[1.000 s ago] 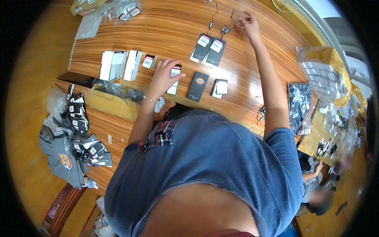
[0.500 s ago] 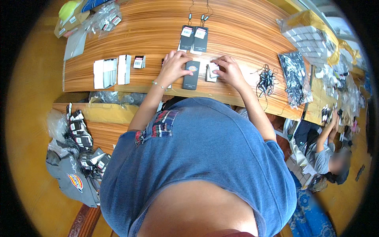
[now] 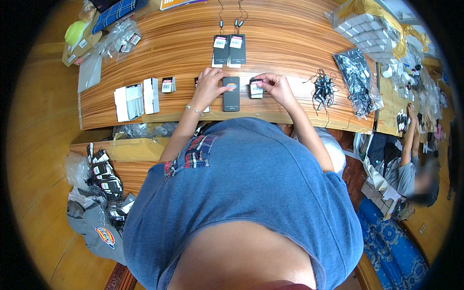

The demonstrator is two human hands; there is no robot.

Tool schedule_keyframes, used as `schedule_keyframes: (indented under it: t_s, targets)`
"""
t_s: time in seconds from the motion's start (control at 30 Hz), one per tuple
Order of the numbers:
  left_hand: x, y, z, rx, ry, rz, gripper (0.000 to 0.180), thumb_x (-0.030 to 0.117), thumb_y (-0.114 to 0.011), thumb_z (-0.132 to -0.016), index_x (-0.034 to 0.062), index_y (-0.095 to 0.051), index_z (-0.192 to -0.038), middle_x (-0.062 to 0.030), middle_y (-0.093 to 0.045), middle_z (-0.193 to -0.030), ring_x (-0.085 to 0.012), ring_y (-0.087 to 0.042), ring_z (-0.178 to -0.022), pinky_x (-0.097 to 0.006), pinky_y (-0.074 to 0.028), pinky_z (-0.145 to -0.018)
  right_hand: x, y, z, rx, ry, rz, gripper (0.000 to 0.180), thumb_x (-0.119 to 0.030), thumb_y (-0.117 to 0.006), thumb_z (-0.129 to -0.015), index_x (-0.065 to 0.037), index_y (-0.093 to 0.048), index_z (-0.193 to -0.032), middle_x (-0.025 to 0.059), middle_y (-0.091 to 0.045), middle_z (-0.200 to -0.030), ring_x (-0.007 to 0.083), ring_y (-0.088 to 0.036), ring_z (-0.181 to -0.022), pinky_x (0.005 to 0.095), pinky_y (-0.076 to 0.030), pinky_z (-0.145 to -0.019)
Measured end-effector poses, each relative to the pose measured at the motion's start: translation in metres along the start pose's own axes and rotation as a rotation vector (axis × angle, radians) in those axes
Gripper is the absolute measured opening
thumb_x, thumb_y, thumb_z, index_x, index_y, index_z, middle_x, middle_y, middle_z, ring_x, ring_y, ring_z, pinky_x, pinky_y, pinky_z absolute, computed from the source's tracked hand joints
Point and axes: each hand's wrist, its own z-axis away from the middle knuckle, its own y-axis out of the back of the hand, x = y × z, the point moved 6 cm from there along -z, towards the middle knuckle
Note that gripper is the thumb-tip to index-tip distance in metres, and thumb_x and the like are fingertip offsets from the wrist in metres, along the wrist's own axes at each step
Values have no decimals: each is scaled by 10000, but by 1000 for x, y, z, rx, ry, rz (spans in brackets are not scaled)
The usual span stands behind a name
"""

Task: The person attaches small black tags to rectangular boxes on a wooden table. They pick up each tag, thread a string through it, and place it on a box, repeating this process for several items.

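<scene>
A stack of black hang tags point(image 3: 231, 103) lies upright before me on the wooden table. My left hand point(image 3: 209, 89) rests at its left side, fingers spread, the thumb touching the top tag. More tags lie partly hidden under this hand. My right hand point(image 3: 276, 88) has thumb and forefinger closed on a small black-and-white price tag point(image 3: 256, 91) at a little pile; how many it holds is hidden. Beyond my hands, two strung black hang tags point(image 3: 229, 54) lie side by side, each with a white sticker, their cords pointing away.
White card stacks point(image 3: 129, 104) and a small tag pile point(image 3: 168, 85) stand at left. On the right lie a tangle of black cords point(image 3: 324, 91), a plastic bag of cords point(image 3: 355, 72) and a box of white bundles point(image 3: 365, 29). A co-worker's arms point(image 3: 411, 133) reach in at far right.
The small tag at my right hand now shows its dark, stickered face instead of a tilted white one. My left thumb has drawn back slightly toward the black tag's left edge. The view has shifted.
</scene>
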Motion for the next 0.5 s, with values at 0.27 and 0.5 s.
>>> schedule_keyframes:
  t_s: [0.27, 0.5]
  targets:
    - [-4, 3, -3, 55, 27, 79, 398, 221, -763, -610, 60, -618, -944, -83, -567, -934, -252, -507, -926, -357, -404, -845, -28, -27, 6, -75, 16, 6, 198, -88, -631, -808, -38, -647, -999, 14, -641, -747, 45, -530, -655, 204, -444, -621]
    - [-14, -7, 5, -34, 319, 978, 311, 81, -628, -801, 31, -481, -1071, -73, -626, -957, -139, -593, -790, -243, -473, -683, -40, -29, 10, -23, 96, -90, 186, -67, -620, -816, -20, -593, -995, -18, -582, -703, 30, -480, -613, 201, -412, -574]
